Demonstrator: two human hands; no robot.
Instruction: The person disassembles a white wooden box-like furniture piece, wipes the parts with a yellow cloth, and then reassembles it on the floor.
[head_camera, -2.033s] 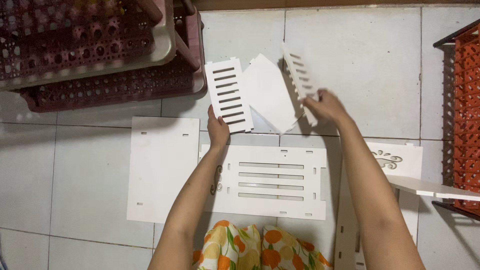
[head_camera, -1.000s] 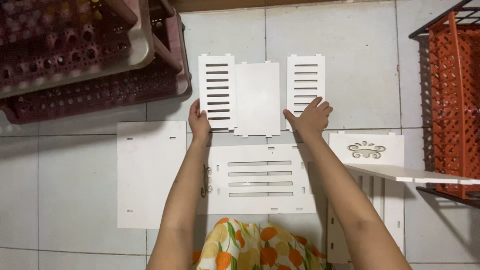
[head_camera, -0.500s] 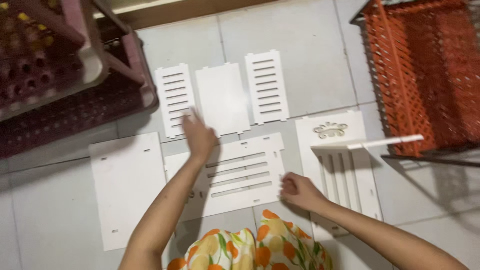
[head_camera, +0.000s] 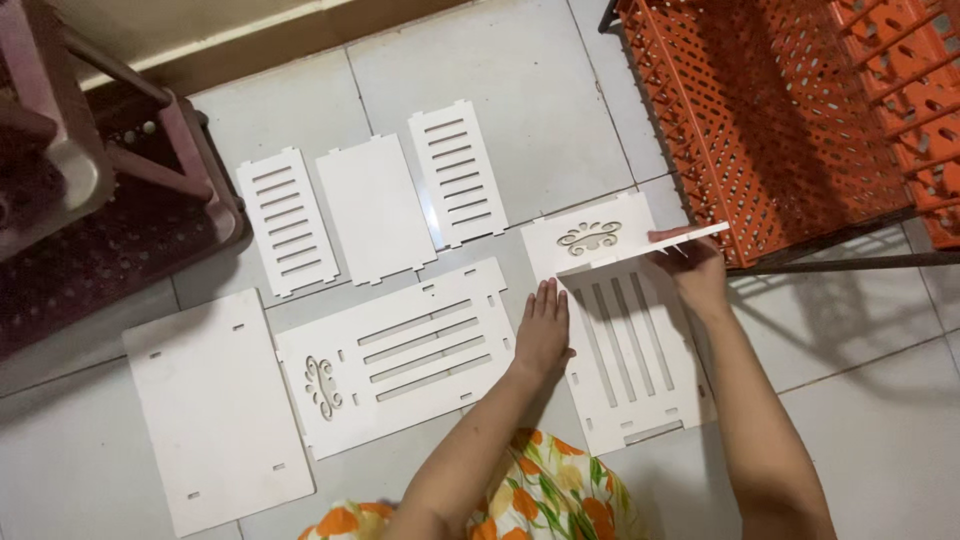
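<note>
Flat white cut-out panels lie on the tiled floor. My left hand rests flat, fingers together, on the left edge of a long slotted panel with a scroll cut-out. My right hand grips a thin white board tilted up on edge above that panel. To the left lie a wide slotted panel and a plain rectangular panel. Further back sit two small slotted panels with a plain small panel between them.
An orange perforated plastic rack stands at the right, close to my right hand. A dark maroon plastic rack fills the left back corner. A wooden skirting runs along the wall. My orange-flowered clothing shows at the bottom.
My view swung right. The three small panels were laid flat earlier. My left hand moved from the wide slotted panel to the long slotted one, and my right hand took hold of the tilted board.
</note>
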